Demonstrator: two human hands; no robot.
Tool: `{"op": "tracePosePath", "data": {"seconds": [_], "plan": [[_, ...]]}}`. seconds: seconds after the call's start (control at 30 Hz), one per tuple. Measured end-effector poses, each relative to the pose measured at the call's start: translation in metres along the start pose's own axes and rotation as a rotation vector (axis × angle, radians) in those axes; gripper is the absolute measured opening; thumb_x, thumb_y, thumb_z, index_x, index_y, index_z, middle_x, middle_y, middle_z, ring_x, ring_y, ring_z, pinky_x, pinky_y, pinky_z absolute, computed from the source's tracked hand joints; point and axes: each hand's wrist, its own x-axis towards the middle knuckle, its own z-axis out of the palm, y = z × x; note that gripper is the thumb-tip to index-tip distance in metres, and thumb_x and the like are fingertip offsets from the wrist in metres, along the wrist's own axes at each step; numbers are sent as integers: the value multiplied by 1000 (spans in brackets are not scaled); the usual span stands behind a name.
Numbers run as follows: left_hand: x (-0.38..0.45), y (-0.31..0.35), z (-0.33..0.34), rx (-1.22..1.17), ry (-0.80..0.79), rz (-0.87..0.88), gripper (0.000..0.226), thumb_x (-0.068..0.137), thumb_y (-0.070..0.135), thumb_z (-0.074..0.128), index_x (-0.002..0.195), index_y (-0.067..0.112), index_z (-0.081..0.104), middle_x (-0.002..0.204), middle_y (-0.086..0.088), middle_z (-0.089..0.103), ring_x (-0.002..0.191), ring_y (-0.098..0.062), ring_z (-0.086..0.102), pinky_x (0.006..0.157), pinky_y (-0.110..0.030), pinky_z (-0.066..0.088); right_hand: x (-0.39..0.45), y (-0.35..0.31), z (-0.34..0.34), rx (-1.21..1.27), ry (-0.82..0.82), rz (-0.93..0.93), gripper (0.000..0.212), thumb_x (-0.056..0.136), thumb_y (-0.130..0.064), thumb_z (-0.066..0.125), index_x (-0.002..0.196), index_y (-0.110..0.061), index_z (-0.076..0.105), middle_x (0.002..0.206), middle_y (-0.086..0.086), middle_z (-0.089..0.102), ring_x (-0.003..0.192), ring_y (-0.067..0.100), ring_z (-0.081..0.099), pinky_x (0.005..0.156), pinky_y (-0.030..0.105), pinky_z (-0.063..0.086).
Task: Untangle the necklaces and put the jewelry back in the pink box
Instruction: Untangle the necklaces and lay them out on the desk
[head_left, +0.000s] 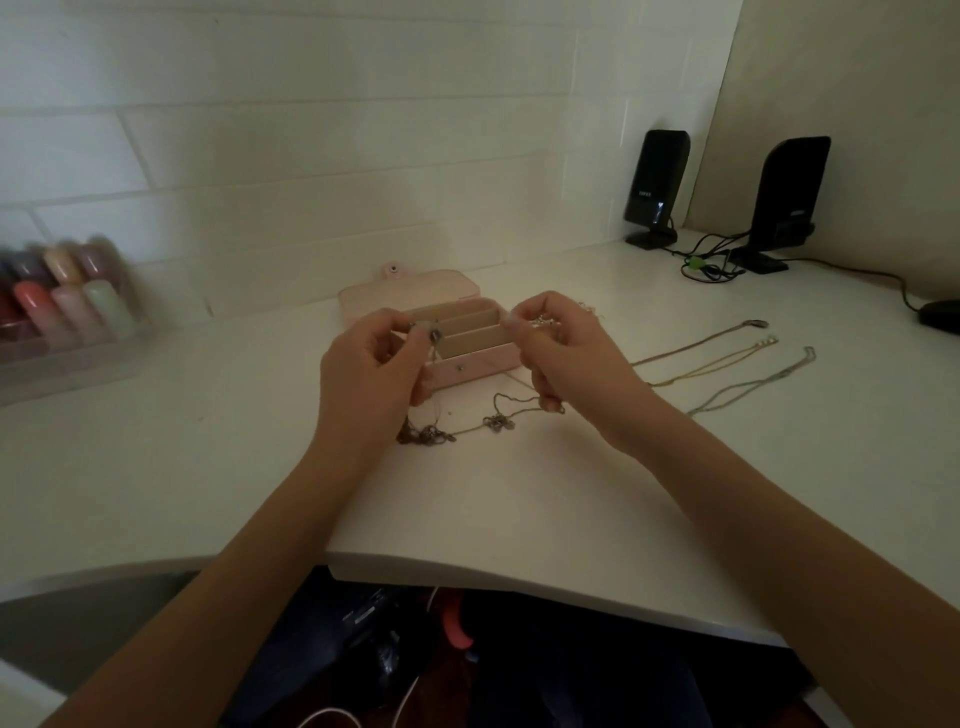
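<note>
the tangled necklaces (457, 426) are strung between both hands right now, fine thin chain drooping down to the white counter (208, 467) in small knotted clumps, just in front of the pink box (470, 366). the left hand (371, 366) is curled, fingertips pinching a small dark bead or charm on the chain, thumb and forefinger tight together above the box's near left corner. the right hand (558, 345) is curled too, pinching a bright bunch of links at its fingertips, with more chain trailing from under its palm down to the counter. the two hands are held apart, raised over the box, one at each end of it.

the pink box sits open, lid (410, 293) laid flat back toward the wall with a round snap tab on its far edge, a matching stud on the front wall. inside, beige dividers make long narrow compartments; i can't tell whether anything lies in them.

to the right, three separated necklaces (727, 364) lie straightened out side by side on the counter, thin chains, each with a small pendant at its far end. further back by the wall stand two glossy black speakers (657, 182) with cables. far left, a clear tray of nail polish bottles (62, 291), blurred.
</note>
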Motion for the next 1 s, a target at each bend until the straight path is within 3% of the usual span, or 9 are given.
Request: {"op": "tracePosePath", "data": {"seconds": [0.13,0.23,0.33,0.4,0.47,0.6,0.77,0.9,1.0], "plan": [[-3,-1,3,-64,-136,50,13,90,18,60,78,18,63,51,5,56,43,-10,53,44,-17,43,-4,-2,7,-86,-98,-76,19,90,-35,60,104,-24,66,62,4,50,44,5,39,38,21,37],[-3,-3,3,-49,-215,83,14,90,19,60,76,19,62,52,6,59,45,-11,57,47,-19,46,-3,-2,10,-51,-74,-111,16,85,-28,67,97,-18,71,66,8,59,55,5,45,51,22,43],[-4,-3,3,-9,-215,101,14,89,20,61,76,22,63,55,6,59,48,-9,57,48,-18,47,-3,-2,9,-33,-39,-116,10,81,-23,73,85,-14,72,89,18,68,66,9,49,64,22,43],[-4,-4,5,74,-184,157,17,88,21,61,74,29,60,60,8,59,55,-10,58,51,-23,51,-2,-1,9,-14,-15,-87,7,79,-20,74,81,-14,71,94,18,69,70,13,51,66,22,43],[-3,-5,6,171,-147,247,18,88,21,62,73,32,58,65,12,57,62,-4,55,56,-17,48,-1,0,9,40,-25,-52,6,81,-16,72,83,-11,69,92,18,69,74,19,57,71,26,47],[-2,-8,7,216,-130,284,13,85,17,65,76,24,59,74,11,56,68,-2,51,59,-13,42,-1,-1,9,124,-59,-24,3,85,-15,67,85,-12,66,82,3,65,65,1,53,60,12,41],[0,-9,8,224,-142,284,20,82,16,67,70,26,55,73,13,53,70,-3,49,63,-18,41,-4,-4,7,123,-35,-10,3,85,-17,67,83,-15,66,79,-7,64,61,-3,52,57,9,40],[1,-9,8,163,-160,230,19,81,15,68,69,23,56,76,11,54,73,-12,55,67,-25,47,-2,-3,6,-102,90,-84,4,82,-25,71,82,-26,67,110,-5,53,90,-4,48,74,6,38],[0,-6,8,132,-99,231,11,75,19,65,70,17,55,76,8,54,75,-15,57,67,-22,50,-2,-4,6,-76,76,-61,4,83,-28,69,80,-28,66,118,-1,53,97,5,51,76,9,38]]}}
